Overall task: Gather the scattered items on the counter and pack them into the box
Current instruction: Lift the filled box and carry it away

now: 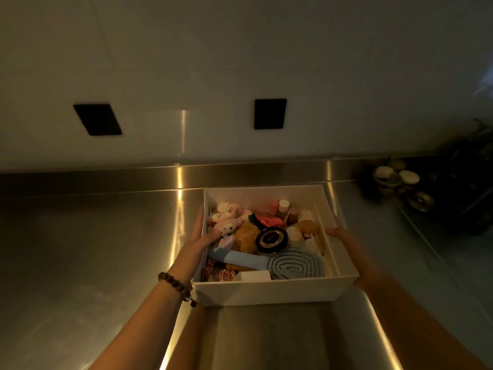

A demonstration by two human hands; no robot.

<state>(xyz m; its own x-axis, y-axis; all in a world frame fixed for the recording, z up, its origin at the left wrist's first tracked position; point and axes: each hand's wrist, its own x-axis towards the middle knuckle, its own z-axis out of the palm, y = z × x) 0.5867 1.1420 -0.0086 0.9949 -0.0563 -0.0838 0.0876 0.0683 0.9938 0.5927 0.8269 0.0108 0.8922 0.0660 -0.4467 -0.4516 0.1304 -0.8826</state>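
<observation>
On steel counter [80,249]: white box [266,292], packed w/ misc. items.

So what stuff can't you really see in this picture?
- Right hand, head view: its fingers are behind the box wall, so its grip is unclear.
- Left hand: its fingers are hidden outside the wall; only the thumb reaches inside.
- Box bottom: covered by the brush and toys.
- Things at the far right: too dark to name.
- Forearms: cut off by the bottom edge.
</observation>
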